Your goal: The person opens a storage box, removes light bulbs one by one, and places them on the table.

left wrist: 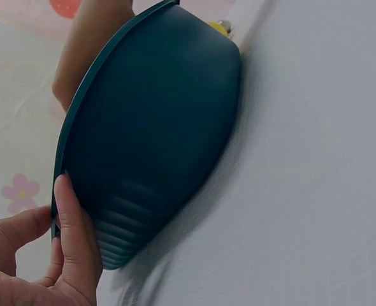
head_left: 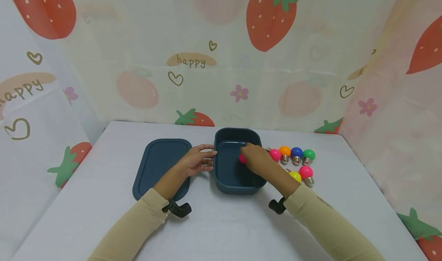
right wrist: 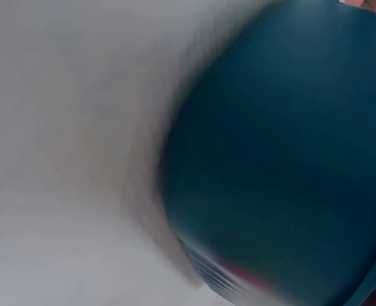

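A dark blue rectangular box (head_left: pixel 228 187) with an open top stands on the white table. My left hand (head_left: pixel 198 160) is at its left side; in the left wrist view the thumb meets the rim and the fingers (left wrist: pixel 73 223) lie against the outer wall just below, pinching the edge. My right hand (head_left: pixel 255 159) reaches down inside the box, fingers curled around a pink light bulb (head_left: pixel 243 159), whose base is hidden by the hand. The right wrist view is filled mostly by the blurred outer wall of the box (right wrist: pixel 277 146).
Left of the box lies a matching flat lid (head_left: pixel 159 169), partly under my left forearm. Several colored bulbs sit to the right: pink (head_left: pixel 275 154), orange (head_left: pixel 284 151), blue (head_left: pixel 296 152), green (head_left: pixel 309 154), yellow (head_left: pixel 295 176) and another pink bulb (head_left: pixel 306 172). A strawberry-print curtain (head_left: pixel 224 84) borders the table.
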`<act>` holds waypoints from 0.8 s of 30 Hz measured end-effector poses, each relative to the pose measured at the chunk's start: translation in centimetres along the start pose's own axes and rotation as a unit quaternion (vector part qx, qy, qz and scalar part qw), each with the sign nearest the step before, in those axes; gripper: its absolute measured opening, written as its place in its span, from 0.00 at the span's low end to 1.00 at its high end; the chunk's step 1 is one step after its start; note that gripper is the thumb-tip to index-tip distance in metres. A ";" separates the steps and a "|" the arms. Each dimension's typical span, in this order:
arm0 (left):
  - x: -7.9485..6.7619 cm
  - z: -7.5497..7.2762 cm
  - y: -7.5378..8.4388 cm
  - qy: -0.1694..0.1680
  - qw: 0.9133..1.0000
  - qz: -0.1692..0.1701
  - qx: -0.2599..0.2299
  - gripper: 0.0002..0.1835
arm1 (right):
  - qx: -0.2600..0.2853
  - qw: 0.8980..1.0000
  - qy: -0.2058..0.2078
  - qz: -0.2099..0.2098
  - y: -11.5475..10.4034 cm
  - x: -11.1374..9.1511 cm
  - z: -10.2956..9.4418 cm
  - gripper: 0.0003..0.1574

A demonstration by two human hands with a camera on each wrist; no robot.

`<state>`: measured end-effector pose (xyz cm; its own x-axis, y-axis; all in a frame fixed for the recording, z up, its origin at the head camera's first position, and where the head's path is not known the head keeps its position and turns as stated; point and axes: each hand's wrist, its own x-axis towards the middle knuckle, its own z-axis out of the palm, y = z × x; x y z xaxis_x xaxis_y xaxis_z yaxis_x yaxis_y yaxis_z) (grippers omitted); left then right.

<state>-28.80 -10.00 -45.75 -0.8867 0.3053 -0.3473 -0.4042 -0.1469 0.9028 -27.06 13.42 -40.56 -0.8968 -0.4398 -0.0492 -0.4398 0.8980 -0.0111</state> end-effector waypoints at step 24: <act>-0.1 0.0 0.0 0.001 1.000 0.000 -0.003 0.24 | -0.027 0.996 -0.022 -0.081 -0.2 0.2 0.5 0.29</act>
<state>-28.76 -10.05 -45.71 -0.8867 0.3043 -0.3482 -0.4062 -0.1524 0.9010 -27.14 13.12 -41.07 -0.8108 -0.5776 -0.0946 -0.5823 0.8124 0.0311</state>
